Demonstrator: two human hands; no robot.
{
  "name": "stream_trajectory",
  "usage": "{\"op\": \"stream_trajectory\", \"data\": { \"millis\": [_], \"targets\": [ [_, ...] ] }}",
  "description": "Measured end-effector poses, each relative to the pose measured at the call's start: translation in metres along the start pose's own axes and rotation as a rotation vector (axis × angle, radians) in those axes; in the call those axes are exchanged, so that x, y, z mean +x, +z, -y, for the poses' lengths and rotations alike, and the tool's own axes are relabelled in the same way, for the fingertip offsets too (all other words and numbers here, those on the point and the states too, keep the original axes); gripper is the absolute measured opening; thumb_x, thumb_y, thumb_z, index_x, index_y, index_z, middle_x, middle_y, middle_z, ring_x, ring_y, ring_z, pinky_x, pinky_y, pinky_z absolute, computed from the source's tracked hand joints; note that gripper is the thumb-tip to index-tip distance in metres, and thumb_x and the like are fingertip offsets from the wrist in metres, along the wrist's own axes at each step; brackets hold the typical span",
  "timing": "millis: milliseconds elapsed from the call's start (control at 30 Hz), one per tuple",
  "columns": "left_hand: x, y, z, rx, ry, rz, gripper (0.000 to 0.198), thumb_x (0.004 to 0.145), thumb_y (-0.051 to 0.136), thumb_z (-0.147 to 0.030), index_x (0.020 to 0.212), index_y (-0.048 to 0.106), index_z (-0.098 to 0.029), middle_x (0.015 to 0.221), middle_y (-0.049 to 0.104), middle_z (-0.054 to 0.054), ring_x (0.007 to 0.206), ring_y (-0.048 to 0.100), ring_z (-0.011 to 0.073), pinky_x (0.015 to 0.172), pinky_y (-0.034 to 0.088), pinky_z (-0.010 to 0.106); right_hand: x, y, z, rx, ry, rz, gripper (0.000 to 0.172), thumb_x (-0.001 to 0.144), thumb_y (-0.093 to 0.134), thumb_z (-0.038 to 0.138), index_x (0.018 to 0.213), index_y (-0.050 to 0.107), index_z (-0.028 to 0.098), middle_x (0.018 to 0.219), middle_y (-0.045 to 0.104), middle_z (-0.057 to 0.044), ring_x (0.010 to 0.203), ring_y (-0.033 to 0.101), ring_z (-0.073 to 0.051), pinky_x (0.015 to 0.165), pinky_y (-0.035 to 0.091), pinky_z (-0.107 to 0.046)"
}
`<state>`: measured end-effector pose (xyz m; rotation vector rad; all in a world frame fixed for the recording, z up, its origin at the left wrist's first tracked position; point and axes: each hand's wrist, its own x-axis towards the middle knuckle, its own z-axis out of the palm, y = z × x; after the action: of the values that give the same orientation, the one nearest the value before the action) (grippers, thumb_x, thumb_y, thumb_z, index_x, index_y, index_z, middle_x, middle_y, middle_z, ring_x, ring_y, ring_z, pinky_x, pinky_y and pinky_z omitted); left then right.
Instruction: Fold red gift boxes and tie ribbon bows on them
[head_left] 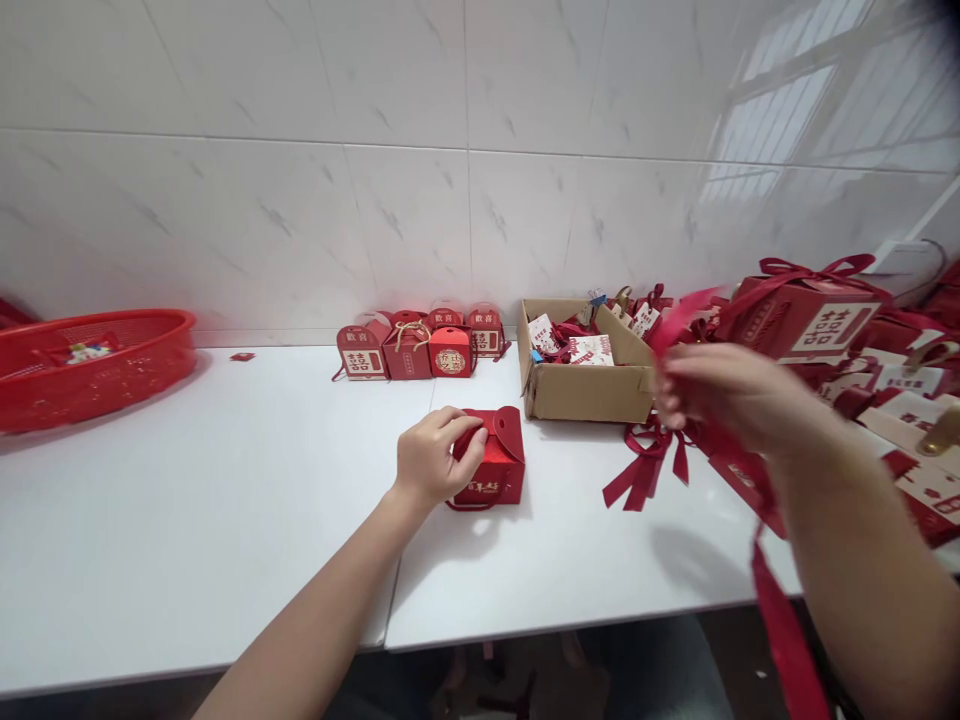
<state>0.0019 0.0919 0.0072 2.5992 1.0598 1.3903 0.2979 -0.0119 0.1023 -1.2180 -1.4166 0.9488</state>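
I have the left hand (pixel 435 452) pinching the red box (pixel 507 475) beneath it; well apart, the right hand (pixel 724 392) grips red ribbon (pixel 784 625). Ribbon handling seems underway; next calls for steady left fingers.

My left forearm (pixel 322 610) slants up and inward, and my left hand (pixel 431 460) arches knuckles-up, thumb (pixel 471 460) and index finger (pixel 459 429) nearly meeting at their tips. My right forearm (pixel 855 520) angles in from the right; my right hand (pixel 727 390), blurred, points leftward, fingers curled.
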Motion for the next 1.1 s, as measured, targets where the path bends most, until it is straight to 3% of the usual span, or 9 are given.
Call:
{"op": "stream_trajectory", "data": {
  "millis": [67,167,400,600,800,1100],
  "targets": [
    [0.001,-0.001,0.0,-0.068,-0.013,-0.027,0.022,0.084,0.049,-0.026,0.08,0.069,-0.018,0.075,0.067,0.005,0.074,0.061,0.0185,0.066,0.047,0.032,0.019,0.027,-0.004,0.013,0.154,0.207,0.039,0.079,0.059,0.04,0.051,0.042,0.018,0.047,0.036,0.004,0.039,0.032,-0.006,0.038,0.022,-0.023],
    [0.003,0.001,0.0,-0.218,-0.079,0.004,0.02,0.084,0.048,-0.022,0.082,0.068,-0.018,0.085,0.066,0.006,0.086,0.059,0.0197,0.078,0.047,0.034,0.044,0.056,-0.021,-0.006,0.212,0.307,0.047,0.078,0.062,0.043,0.05,0.033,0.018,0.046,0.026,0.008,0.039,0.019,-0.003,0.039,0.011,-0.023],
    [0.004,0.005,-0.002,-0.481,-0.245,0.139,0.022,0.077,0.054,-0.018,0.097,0.064,-0.02,0.119,0.058,0.009,0.111,0.054,0.0239,0.097,0.041,0.041,0.067,0.082,-0.067,0.433,-0.011,0.059,0.043,0.07,0.073,0.033,0.052,0.037,0.018,0.046,0.046,0.005,0.042,0.042,-0.007,0.042,0.025,-0.021],
    [0.003,0.005,-0.008,-0.41,-0.16,0.165,0.029,0.071,0.061,-0.017,0.099,0.062,-0.02,0.112,0.057,0.01,0.109,0.054,0.025,0.096,0.042,0.042,0.061,0.1,-0.08,0.596,-0.094,0.028,0.048,0.068,0.074,0.023,0.048,0.031,0.018,0.047,0.046,0.005,0.04,0.042,-0.006,0.042,0.028,-0.021],
    [0.002,0.006,-0.012,-0.403,-0.148,0.187,0.024,0.072,0.063,-0.021,0.095,0.059,-0.02,0.108,0.056,0.01,0.104,0.055,0.0236,0.094,0.044,0.041,0.054,0.094,-0.081,0.523,-0.311,-0.149,0.05,0.072,0.071,0.018,0.047,0.028,0.017,0.051,0.044,0.005,0.042,0.044,-0.007,0.045,0.033,-0.023],
    [0.004,0.006,-0.016,-0.377,-0.131,0.194,0.02,0.073,0.063,-0.021,0.092,0.059,-0.02,0.103,0.056,0.009,0.1,0.055,0.023,0.092,0.045,0.04,0.044,0.1,-0.082,0.382,-0.31,-0.024,0.052,0.076,0.067,0.023,0.049,0.024,0.018,0.051,0.046,0.004,0.045,0.046,-0.009,0.049,0.035,-0.026]
  ]
}}
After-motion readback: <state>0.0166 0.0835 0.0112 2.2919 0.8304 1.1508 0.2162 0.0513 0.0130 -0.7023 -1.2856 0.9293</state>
